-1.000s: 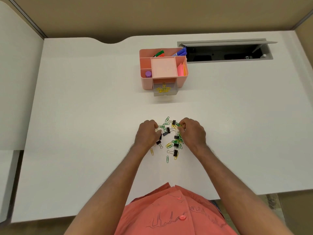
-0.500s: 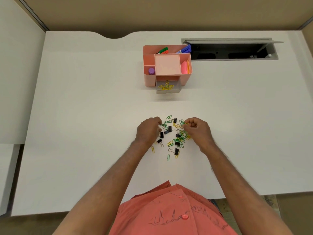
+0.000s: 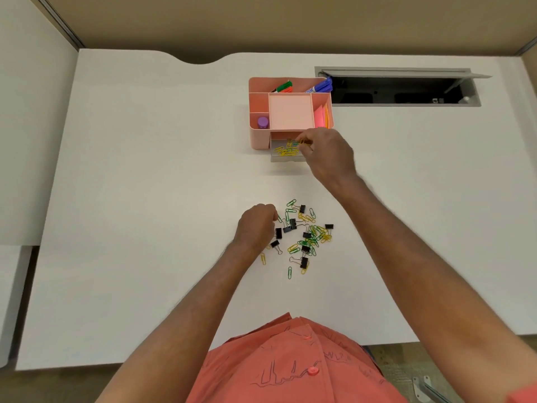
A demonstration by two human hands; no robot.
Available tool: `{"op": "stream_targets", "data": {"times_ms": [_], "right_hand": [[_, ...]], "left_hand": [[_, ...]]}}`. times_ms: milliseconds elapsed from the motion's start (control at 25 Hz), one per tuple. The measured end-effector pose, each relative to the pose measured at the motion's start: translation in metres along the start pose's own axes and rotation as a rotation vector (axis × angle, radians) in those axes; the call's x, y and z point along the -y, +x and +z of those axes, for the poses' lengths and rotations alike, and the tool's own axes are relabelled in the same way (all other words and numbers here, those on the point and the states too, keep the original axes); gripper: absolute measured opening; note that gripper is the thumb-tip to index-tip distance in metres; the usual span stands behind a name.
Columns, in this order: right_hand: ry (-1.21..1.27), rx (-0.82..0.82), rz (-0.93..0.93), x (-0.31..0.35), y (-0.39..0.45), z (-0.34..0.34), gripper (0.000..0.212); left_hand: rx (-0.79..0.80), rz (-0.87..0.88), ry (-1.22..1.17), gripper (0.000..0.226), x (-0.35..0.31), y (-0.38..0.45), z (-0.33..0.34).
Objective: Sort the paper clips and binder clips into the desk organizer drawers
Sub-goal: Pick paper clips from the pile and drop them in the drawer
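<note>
A pink desk organizer (image 3: 258, 138) stands at the back middle of the white desk. Its clear drawer (image 3: 286, 159) is pulled out toward me and holds several yellow paper clips (image 3: 286, 152). My right hand (image 3: 327, 154) hovers over the drawer with a few paper clips pinched in its fingertips. In the middle of the desk lies a pile of green and yellow paper clips (image 3: 313, 237) mixed with black binder clips (image 3: 290, 225). My left hand (image 3: 255, 226) rests at the pile's left edge, its fingers curled; what they hold is hidden.
The organizer's top compartments hold markers (image 3: 283, 87), pink sticky notes (image 3: 319, 116) and a purple-capped item (image 3: 263, 122). An open cable tray (image 3: 404, 88) is sunk into the desk at the back right. A partition wall runs along the left side.
My right hand has left the pile and travelled forward to the open drawer with paper clips in its fingers. My left hand has stayed at the pile.
</note>
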State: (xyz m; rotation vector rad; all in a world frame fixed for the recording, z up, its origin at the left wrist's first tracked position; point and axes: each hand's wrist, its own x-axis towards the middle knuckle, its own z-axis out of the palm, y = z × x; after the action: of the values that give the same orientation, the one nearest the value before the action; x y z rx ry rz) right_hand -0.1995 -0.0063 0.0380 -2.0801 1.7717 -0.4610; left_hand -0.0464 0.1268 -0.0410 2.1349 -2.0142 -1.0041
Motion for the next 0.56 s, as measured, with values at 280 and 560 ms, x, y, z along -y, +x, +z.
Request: {"op": "stream_targets", "data": {"times_ms": [280,560], "right_hand": [[0.068,-0.027,-0.014,-0.005,-0.011,0.009,0.014],[-0.006,0.312,0.169,-0.068,-0.126,0.019,0.027]], "left_hand": [[-0.031,-0.063,-0.227,0.027,0.008,0.000,-0.010],[-0.401,0.011,-0.609,0.014,-0.022,0.012,-0.076]]}}
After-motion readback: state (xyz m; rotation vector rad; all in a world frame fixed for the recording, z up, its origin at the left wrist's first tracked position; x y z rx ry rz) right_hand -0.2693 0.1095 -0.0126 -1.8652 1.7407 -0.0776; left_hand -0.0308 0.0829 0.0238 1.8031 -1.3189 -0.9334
